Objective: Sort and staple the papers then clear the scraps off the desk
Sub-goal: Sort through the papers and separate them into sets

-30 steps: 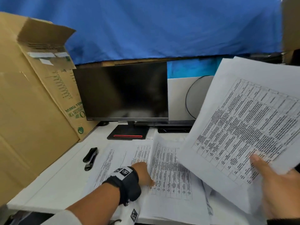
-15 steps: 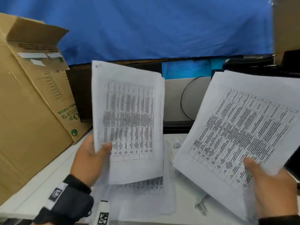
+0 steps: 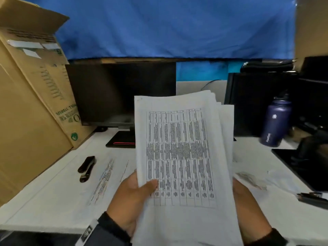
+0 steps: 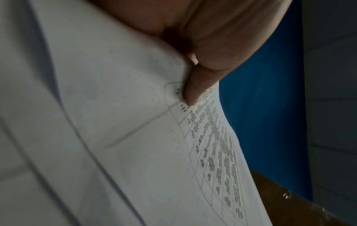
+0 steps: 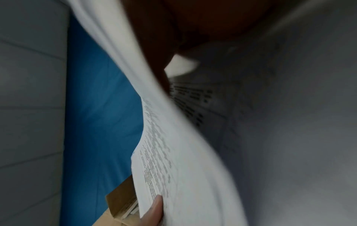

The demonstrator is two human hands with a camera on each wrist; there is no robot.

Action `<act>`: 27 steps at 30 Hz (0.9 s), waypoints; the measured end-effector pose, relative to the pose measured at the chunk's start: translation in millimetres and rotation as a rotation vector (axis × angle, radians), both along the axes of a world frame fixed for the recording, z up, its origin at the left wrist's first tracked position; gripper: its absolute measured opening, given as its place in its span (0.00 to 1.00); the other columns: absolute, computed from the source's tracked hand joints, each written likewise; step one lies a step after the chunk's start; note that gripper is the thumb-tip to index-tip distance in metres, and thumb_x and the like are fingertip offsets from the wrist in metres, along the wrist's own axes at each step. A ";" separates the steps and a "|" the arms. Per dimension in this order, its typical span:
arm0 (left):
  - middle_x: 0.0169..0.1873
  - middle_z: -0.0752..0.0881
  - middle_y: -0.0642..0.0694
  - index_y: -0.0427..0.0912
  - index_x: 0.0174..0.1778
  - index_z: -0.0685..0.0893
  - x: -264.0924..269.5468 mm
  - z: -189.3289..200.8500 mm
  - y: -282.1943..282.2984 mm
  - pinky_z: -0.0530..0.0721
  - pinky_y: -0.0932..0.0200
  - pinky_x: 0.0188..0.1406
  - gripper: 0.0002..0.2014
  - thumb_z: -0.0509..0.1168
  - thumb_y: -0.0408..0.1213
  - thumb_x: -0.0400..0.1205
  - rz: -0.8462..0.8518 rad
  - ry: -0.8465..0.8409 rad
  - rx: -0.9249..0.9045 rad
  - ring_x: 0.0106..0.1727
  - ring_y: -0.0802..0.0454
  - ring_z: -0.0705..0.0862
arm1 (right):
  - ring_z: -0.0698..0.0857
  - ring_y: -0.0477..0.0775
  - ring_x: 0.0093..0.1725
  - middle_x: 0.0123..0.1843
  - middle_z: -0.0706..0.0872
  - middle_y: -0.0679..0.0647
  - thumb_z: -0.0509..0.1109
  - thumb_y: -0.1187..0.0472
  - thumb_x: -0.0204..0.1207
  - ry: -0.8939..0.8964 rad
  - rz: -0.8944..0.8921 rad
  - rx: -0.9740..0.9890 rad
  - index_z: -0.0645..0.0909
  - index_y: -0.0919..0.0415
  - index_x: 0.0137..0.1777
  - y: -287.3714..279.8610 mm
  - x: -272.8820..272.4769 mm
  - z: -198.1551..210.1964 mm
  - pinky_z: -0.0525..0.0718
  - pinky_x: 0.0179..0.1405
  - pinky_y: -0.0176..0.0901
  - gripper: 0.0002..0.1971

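Note:
A stack of printed papers [image 3: 179, 157] with tables stands upright in front of me, above the white desk [image 3: 53, 206]. My left hand [image 3: 134, 196] grips its lower left edge, thumb on the front sheet. My right hand [image 3: 248, 206] holds the stack's right side from behind; its fingers are hidden by the sheets. In the left wrist view my thumb [image 4: 195, 85] presses the papers [image 4: 135, 137]. The right wrist view shows the papers [image 5: 183, 152] bending over my hand. A black stapler [image 3: 86, 168] lies on the desk at the left. More sheets [image 3: 104, 178] lie flat on the desk.
A large cardboard box [image 3: 30, 112] stands at the left. A dark monitor [image 3: 120, 93] stands at the back on its stand [image 3: 122, 141]. A navy bottle [image 3: 276, 125] stands at the right beside black equipment [image 3: 301, 157]. Paper scraps [image 3: 252, 180] and a black clip [image 3: 310, 197] lie at the right.
My two hands have come together, and the sheets held apart in each hand are now one upright stack held by both. The view has tilted down and right.

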State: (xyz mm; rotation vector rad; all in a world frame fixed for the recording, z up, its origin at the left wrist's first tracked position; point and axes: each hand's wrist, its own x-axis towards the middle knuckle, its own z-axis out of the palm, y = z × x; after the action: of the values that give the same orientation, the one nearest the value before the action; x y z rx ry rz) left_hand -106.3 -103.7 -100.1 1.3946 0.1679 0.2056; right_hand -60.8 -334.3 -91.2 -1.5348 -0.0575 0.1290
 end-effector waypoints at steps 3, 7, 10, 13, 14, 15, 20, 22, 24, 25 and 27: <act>0.47 0.94 0.58 0.54 0.54 0.89 1.2 12.3 0.3 0.90 0.57 0.51 0.10 0.69 0.33 0.84 0.160 -0.109 0.276 0.49 0.58 0.92 | 0.90 0.55 0.60 0.58 0.92 0.55 0.59 0.39 0.81 0.035 0.090 0.292 0.88 0.53 0.61 -2.9 -9.9 5.0 0.81 0.67 0.60 0.24; 0.44 0.93 0.62 0.59 0.53 0.84 3.2 24.2 -4.4 0.82 0.80 0.38 0.12 0.70 0.33 0.83 0.216 -0.260 0.362 0.46 0.73 0.89 | 0.89 0.48 0.60 0.58 0.91 0.45 0.62 0.59 0.86 -0.314 -0.063 -0.061 0.84 0.48 0.62 -4.1 -0.6 20.4 0.83 0.66 0.58 0.12; 0.49 0.90 0.63 0.57 0.59 0.82 5.1 20.0 -10.3 0.81 0.82 0.41 0.16 0.69 0.30 0.83 0.228 -0.292 0.346 0.49 0.75 0.88 | 0.88 0.41 0.58 0.57 0.91 0.40 0.64 0.64 0.83 -0.405 -0.131 -0.151 0.82 0.46 0.64 0.7 0.9 27.7 0.86 0.61 0.49 0.15; 0.54 0.91 0.59 0.52 0.67 0.80 4.4 5.2 -8.5 0.86 0.73 0.48 0.20 0.72 0.33 0.81 0.212 -0.269 0.357 0.55 0.67 0.88 | 0.89 0.40 0.56 0.56 0.90 0.40 0.69 0.66 0.79 -0.360 -0.167 -0.144 0.79 0.45 0.64 0.6 -3.0 15.0 0.87 0.60 0.51 0.18; 0.55 0.91 0.58 0.52 0.67 0.78 4.1 0.4 -6.9 0.86 0.72 0.48 0.21 0.73 0.33 0.80 0.207 -0.268 0.332 0.57 0.64 0.89 | 0.89 0.41 0.54 0.55 0.90 0.41 0.70 0.67 0.78 -0.346 -0.177 -0.123 0.78 0.44 0.62 0.0 -3.4 8.8 0.87 0.60 0.53 0.19; 0.55 0.91 0.58 0.52 0.68 0.77 3.9 -3.5 -6.1 0.87 0.72 0.48 0.21 0.72 0.31 0.81 0.205 -0.271 0.289 0.57 0.62 0.89 | 0.89 0.40 0.53 0.54 0.90 0.41 0.71 0.68 0.77 -0.347 -0.182 -0.106 0.77 0.44 0.62 -0.1 -4.2 4.8 0.87 0.59 0.53 0.20; 0.53 0.90 0.63 0.61 0.69 0.73 9.0 -2.0 -11.8 0.86 0.64 0.58 0.23 0.67 0.30 0.85 0.181 -0.329 0.237 0.58 0.64 0.88 | 0.88 0.39 0.55 0.57 0.89 0.45 0.68 0.71 0.79 -0.420 -0.229 0.000 0.67 0.41 0.75 6.0 -0.6 11.5 0.83 0.56 0.41 0.31; 0.59 0.88 0.58 0.71 0.72 0.69 11.1 2.2 -13.0 0.82 0.63 0.60 0.26 0.67 0.40 0.84 0.191 -0.372 0.234 0.61 0.63 0.87 | 0.88 0.38 0.54 0.59 0.86 0.47 0.64 0.71 0.82 -0.454 -0.255 0.032 0.59 0.37 0.81 6.8 0.7 17.3 0.80 0.53 0.35 0.36; 0.63 0.83 0.63 0.83 0.75 0.57 11.1 6.0 -13.5 0.81 0.61 0.63 0.32 0.65 0.48 0.85 0.180 -0.372 0.305 0.65 0.65 0.83 | 0.86 0.34 0.55 0.62 0.83 0.43 0.62 0.69 0.84 -0.494 -0.254 0.009 0.51 0.30 0.83 7.7 1.7 21.4 0.79 0.55 0.34 0.40; 0.67 0.79 0.65 0.87 0.75 0.52 10.3 6.9 -14.4 0.79 0.58 0.68 0.35 0.63 0.48 0.85 0.166 -0.361 0.359 0.69 0.64 0.80 | 0.84 0.33 0.59 0.65 0.82 0.40 0.61 0.68 0.85 -0.512 -0.232 -0.011 0.50 0.27 0.83 8.0 2.1 21.8 0.80 0.61 0.38 0.40; 0.73 0.74 0.64 0.87 0.77 0.47 8.0 6.3 -16.4 0.77 0.52 0.75 0.35 0.59 0.46 0.87 0.147 -0.336 0.443 0.75 0.59 0.76 | 0.80 0.35 0.69 0.72 0.78 0.36 0.61 0.67 0.85 -0.542 -0.192 -0.054 0.53 0.24 0.81 8.9 4.1 19.0 0.76 0.72 0.46 0.39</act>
State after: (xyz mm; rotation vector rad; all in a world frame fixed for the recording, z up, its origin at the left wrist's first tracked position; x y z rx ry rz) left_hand -98.2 -120.1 -93.8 1.7630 -0.0607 0.6245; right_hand -56.7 -325.5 -72.2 -1.5837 -0.3370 -0.4433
